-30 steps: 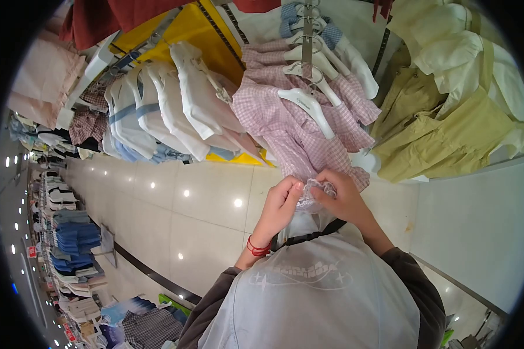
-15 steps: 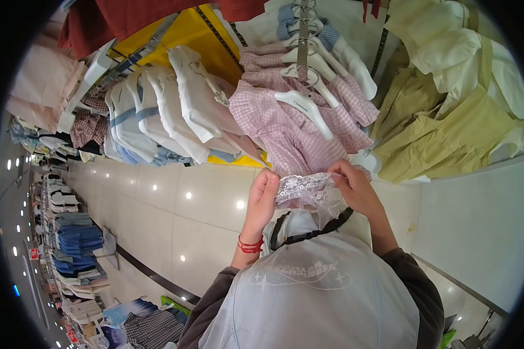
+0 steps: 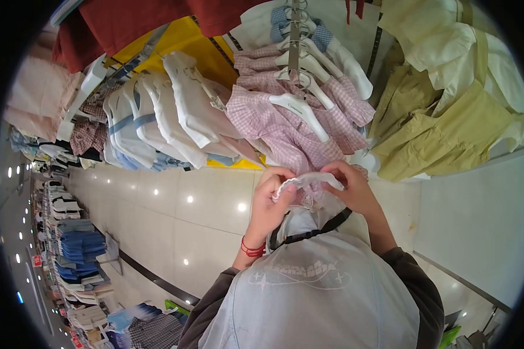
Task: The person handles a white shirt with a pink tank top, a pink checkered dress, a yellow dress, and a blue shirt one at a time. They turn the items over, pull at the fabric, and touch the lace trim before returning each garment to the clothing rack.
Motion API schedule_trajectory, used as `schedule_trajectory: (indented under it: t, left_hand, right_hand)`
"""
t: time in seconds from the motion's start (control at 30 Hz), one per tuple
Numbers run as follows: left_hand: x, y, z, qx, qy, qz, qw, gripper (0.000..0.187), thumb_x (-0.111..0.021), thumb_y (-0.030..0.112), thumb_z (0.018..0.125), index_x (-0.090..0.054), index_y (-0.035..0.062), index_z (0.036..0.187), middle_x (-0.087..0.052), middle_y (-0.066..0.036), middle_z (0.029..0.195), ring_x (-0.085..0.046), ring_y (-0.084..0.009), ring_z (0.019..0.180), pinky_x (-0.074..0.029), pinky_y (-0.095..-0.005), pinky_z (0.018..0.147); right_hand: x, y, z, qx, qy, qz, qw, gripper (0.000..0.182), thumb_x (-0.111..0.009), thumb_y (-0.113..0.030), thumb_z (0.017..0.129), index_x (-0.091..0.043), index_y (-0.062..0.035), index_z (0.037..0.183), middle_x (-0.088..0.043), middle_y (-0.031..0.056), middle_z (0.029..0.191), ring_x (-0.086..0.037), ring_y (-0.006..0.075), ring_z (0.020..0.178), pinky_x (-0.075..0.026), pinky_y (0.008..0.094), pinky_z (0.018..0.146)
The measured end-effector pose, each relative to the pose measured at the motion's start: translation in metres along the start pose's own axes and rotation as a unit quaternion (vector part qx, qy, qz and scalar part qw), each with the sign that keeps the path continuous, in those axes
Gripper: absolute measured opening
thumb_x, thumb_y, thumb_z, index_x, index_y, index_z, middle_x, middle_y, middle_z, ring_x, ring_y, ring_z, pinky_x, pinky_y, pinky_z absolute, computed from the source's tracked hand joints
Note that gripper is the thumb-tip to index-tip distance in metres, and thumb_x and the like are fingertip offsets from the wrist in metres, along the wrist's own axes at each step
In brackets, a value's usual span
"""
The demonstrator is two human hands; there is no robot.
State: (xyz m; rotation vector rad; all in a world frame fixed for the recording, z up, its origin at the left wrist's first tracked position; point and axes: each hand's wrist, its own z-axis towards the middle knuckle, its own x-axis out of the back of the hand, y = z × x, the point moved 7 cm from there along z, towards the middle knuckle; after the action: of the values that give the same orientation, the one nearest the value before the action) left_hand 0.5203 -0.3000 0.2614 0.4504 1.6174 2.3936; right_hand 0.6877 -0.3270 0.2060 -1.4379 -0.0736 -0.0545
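Observation:
A pink gingham dress (image 3: 259, 125) hangs at the front of the rack on a white hanger (image 3: 300, 113). At its lower end is a white lace trim (image 3: 315, 178), lifted in an arch between both hands close to my chest; whether it is sewn to the dress is hard to see. My left hand (image 3: 269, 198), with a red cord bracelet (image 3: 252, 249) on the wrist, pinches one end of the trim. The other end is gripped by my right hand (image 3: 357, 189), thumb and fingers closed. Sheer pinkish cloth (image 3: 308, 198) bunches under the trim.
More pink gingham clothes hang behind on the metal rail (image 3: 294, 49). White tops (image 3: 186, 110) are to the left, and khaki garments (image 3: 448, 139) to the right. Dark red clothing (image 3: 122, 26) hangs overhead. A white panel (image 3: 471, 215) stands on the right, above the tiled floor (image 3: 174, 203).
The lace trim has gone from a flat, spread face to a folded, edge-on arch. My left hand has turned, its fingers curling further over the trim. The hanging clothes appear shifted slightly left.

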Motion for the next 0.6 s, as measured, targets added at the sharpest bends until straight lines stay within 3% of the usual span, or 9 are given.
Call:
schedule_trajectory:
  t: [0.03, 0.1, 0.23, 0.4, 0.6]
  left_hand:
    - [0.003, -0.004, 0.000, 0.040, 0.021, -0.031, 0.998, 0.028, -0.057, 0.008, 0.083, -0.035, 0.0056, 0.066, -0.045, -0.002, 0.071, -0.041, -0.0100, 0.067, -0.036, -0.0242, 0.062]
    - [0.013, -0.011, -0.001, 0.120, 0.064, -0.093, 0.986, 0.031, -0.056, 0.010, 0.084, -0.033, 0.0064, 0.065, -0.041, 0.000, 0.067, -0.038, -0.0087, 0.065, -0.035, -0.0231, 0.061]
    - [0.041, -0.026, -0.007, 0.117, 0.125, 0.053, 0.984, 0.034, -0.056, 0.014, 0.085, -0.030, 0.0078, 0.065, -0.034, 0.003, 0.063, -0.030, -0.0064, 0.061, -0.030, -0.0207, 0.055]
    - [0.058, -0.019, -0.008, 0.072, 0.183, 0.093, 0.976, 0.032, -0.053, 0.012, 0.087, -0.029, 0.0111, 0.066, -0.032, 0.007, 0.063, -0.027, -0.0018, 0.060, -0.025, -0.0170, 0.052]
    - [0.065, -0.021, -0.020, 0.111, 0.199, 0.048, 0.972, 0.033, -0.056, 0.014, 0.086, -0.029, 0.0105, 0.066, -0.032, 0.006, 0.060, -0.028, -0.0022, 0.056, -0.026, -0.0179, 0.049]
  right_hand:
    - [0.002, 0.002, 0.000, 0.020, -0.007, -0.041, 0.999, 0.016, -0.059, -0.005, 0.078, -0.051, -0.0019, 0.092, -0.048, -0.0010, 0.074, -0.044, 0.0086, 0.066, -0.037, 0.0222, 0.060]
    - [0.012, 0.007, 0.002, 0.014, 0.036, 0.003, 0.999, 0.012, -0.058, -0.007, 0.080, -0.052, -0.0010, 0.090, -0.048, -0.0004, 0.073, -0.043, 0.0086, 0.066, -0.036, 0.0222, 0.060]
    - [0.016, 0.006, -0.001, -0.106, 0.048, 0.044, 0.992, 0.014, -0.053, -0.013, 0.085, -0.053, 0.0002, 0.083, -0.046, -0.0011, 0.070, -0.041, 0.0076, 0.065, -0.035, 0.0220, 0.061]
    - [0.021, 0.012, -0.001, -0.088, 0.033, 0.078, 0.992, 0.022, -0.049, -0.019, 0.088, -0.054, 0.0003, 0.077, -0.043, -0.0040, 0.065, -0.039, 0.0048, 0.063, -0.033, 0.0214, 0.057]
    - [0.027, -0.001, 0.001, -0.076, 0.035, 0.083, 0.993, 0.022, -0.051, -0.018, 0.088, -0.056, 0.0004, 0.078, -0.044, -0.0055, 0.065, -0.038, 0.0037, 0.061, -0.032, 0.0210, 0.054]
